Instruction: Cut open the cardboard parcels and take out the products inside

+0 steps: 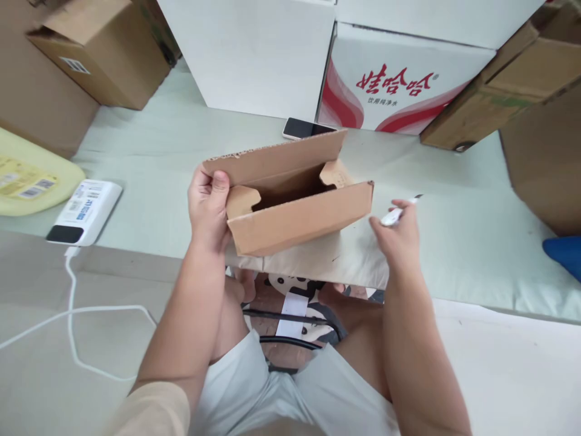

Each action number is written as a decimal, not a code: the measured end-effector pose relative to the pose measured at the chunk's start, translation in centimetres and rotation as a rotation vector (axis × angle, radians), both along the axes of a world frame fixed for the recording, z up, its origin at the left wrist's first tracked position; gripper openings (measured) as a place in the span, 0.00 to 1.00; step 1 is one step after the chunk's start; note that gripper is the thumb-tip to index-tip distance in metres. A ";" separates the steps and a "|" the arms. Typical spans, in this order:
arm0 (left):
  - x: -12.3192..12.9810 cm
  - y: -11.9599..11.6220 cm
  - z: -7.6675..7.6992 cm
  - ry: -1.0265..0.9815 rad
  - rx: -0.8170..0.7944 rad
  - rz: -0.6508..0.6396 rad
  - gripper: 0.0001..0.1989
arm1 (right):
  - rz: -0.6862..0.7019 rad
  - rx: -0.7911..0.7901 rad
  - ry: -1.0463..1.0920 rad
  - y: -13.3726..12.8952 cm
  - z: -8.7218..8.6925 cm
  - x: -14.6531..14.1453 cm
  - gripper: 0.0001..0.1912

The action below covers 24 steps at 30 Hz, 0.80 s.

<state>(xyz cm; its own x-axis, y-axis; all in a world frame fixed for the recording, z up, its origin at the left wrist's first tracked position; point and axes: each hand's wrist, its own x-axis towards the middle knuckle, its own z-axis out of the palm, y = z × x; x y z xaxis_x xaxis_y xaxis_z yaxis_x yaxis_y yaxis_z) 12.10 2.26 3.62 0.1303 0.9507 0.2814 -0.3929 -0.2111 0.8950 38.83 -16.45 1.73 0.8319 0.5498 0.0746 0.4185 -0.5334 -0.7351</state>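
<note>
At the table's (472,242) front edge, L hand (206,203) is clamped on the open box (299,221); R hand (403,233), just off it, is closed round a white tool (391,217) (cutter, prob). Step rn imo: steadying the box; next move needs fingers clear of that tip. Phone's (302,128) behind.

Soft, bright, diffuse light; the smooth white surface (512,369) at lower right looks nearly washed out. Shadow fills the open rectangular brown cardboard box (302,219) at centre. Wide-angle stretching and softness mark the frame's edges.
</note>
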 end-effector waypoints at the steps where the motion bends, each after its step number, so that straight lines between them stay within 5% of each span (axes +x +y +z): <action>1: -0.1 0.0 0.0 0.000 -0.018 -0.018 0.25 | 0.039 -0.114 0.005 0.1 -0.8 0.3 0.33; 5: -0.3 -0.6 0.3 0.027 -0.041 -0.017 0.24 | 0.169 -0.355 -0.129 -0.1 -2.1 0.6 0.38; 8: -0.5 -0.8 0.6 0.064 0.051 0.132 0.24 | 0.234 -0.406 -0.176 -0.5 -1.7 0.4 0.34; 12: -0.7 -1.4 1.2 0.138 0.237 0.297 0.28 | 0.189 -0.050 -0.199 -0.2 -0.2 -0.6 0.21; 16: -0.9 -2.3 1.0 0.230 0.298 0.117 0.30 | 0.248 0.339 -0.179 0.4 1.4 -2.9 0.23; 20: -1.2 -2.4 0.0 0.378 0.334 -0.138 0.38 | 0.426 0.294 -0.134 0.6 2.3 -4.7 0.44; 24: -1.6 -2.4 -0.1 0.426 0.443 -0.235 0.41 | 0.562 0.305 -0.302 -0.4 3.0 -4.6 0.50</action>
<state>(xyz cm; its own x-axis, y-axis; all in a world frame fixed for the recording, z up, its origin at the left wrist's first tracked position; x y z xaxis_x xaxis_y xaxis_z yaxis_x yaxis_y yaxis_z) 10.52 -0.17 3.54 0.5067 0.6897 0.5173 -0.1033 -0.5471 0.8307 34.20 -16.82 4.72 0.3469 0.8081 0.4762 0.7792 0.0344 -0.6259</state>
